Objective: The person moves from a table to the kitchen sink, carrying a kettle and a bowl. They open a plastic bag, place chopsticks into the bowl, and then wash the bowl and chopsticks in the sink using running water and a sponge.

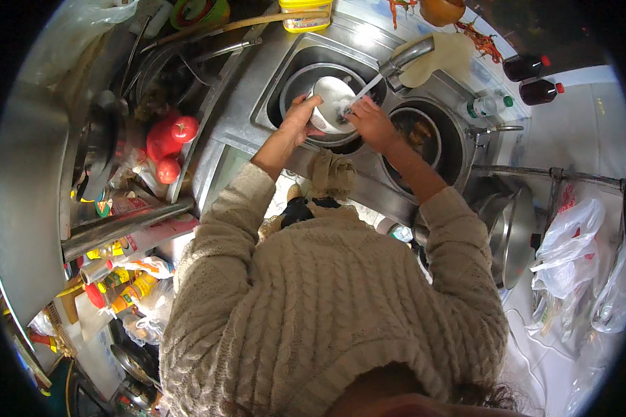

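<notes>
My left hand (298, 121) grips a white bowl (325, 96) by its left side, thumb on the rim and fingers underneath. The bowl is tilted over a round metal basin (290, 86) in the left sink. From the metal faucet (414, 52), a stream of water (369, 86) runs down to the bowl's right side. My right hand (373, 123) is at that side, fingers in the stream at the rim. Something small and dark shows by its fingertips; whether my right hand holds it is unclear.
The right sink holds a round pot (432, 125) with brownish pieces inside. A plastic bottle (488, 106) lies beyond it. Tomatoes (184, 129) sit on the left. A cloth (332, 172) hangs at the sink's front edge. A yellow tub (306, 23) stands behind the sink.
</notes>
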Tool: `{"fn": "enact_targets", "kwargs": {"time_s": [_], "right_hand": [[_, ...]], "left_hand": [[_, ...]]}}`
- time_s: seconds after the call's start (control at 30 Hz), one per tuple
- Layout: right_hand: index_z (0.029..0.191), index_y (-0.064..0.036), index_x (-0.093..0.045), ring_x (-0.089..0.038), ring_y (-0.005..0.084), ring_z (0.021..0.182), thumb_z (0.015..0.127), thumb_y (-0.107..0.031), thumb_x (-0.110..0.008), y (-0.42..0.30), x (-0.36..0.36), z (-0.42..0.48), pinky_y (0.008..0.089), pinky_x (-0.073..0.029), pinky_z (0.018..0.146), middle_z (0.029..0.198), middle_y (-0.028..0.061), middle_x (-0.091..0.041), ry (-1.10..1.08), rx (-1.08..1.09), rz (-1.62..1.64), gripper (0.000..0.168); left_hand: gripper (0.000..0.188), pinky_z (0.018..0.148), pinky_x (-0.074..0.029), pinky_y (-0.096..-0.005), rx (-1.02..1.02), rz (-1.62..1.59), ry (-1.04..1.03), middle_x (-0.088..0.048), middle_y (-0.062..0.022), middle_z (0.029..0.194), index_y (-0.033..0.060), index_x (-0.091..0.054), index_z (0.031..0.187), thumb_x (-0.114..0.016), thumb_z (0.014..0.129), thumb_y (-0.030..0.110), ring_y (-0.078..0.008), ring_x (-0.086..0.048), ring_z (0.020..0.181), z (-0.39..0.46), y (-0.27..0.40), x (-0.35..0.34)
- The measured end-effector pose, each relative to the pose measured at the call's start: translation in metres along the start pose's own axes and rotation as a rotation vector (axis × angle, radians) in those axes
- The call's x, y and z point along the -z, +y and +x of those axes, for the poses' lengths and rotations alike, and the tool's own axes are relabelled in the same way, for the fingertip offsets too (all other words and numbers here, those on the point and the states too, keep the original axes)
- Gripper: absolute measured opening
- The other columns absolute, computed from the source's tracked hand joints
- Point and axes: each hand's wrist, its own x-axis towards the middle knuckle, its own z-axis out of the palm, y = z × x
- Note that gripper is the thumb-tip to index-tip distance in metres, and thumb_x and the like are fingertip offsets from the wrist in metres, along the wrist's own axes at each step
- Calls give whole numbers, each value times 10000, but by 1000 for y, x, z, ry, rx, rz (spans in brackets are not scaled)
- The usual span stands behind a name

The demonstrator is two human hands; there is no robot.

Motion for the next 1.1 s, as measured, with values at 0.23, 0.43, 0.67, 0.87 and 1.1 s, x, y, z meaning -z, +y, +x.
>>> {"fn": "enact_targets", "kwargs": {"time_s": [0.23, 0.43, 0.67, 0.87, 1.1], "right_hand": [[1128, -79, -633, -583, 336, 1089, 834, -177, -658, -48, -14, 18, 415, -463, 942, 1098, 114, -633, -137, -559, 577, 310], [1057, -124, -661, -574, 267, 1124, 773, -168, -652, 21, 10, -9, 408, -404, 1025, 1160, 47, -622, -232, 35, -122, 288], [1029, -58, -683, -627, 346, 966, 742, -184, -750, 21, 31, 28, 430, -476, 850, 1001, 149, -658, -458, -228, 496, 321], [1113, -102, -676, -625, 336, 981, 748, -206, -759, 36, 35, 33, 403, -477, 866, 1034, 171, -660, -402, -357, 550, 389], [1053, -84, -684, -616, 354, 1018, 840, -6, -582, -14, -26, 13, 404, -507, 846, 1158, 165, -635, 419, -744, 462, 249]], "left_hand": [[740, 714, -544, -460, -116, -119, 151, -482, -119, 1324, 137, -341, 1410, -678, 782, 337, -262, -544, 1135, -3, -29, -23], [622, 596, -582, -359, -32, -108, -38, -613, -103, 1107, 86, -459, 1331, -663, 820, 376, -228, -647, 951, -14, -7, -4], [617, 1125, -267, -365, -763, 857, 167, -542, -172, 1324, 102, -528, 1316, -709, 834, 443, -294, -337, 1372, -5, -16, 5], [284, 871, -442, -292, -485, 804, -148, -683, -54, 920, 30, -691, 967, -767, 825, 263, -147, -596, 914, 9, -18, 5], [211, 731, -419, -258, -194, 36, 95, -635, 5, 872, 48, -680, 926, -763, 841, 222, -104, -521, 801, -2, -27, -46]]}}
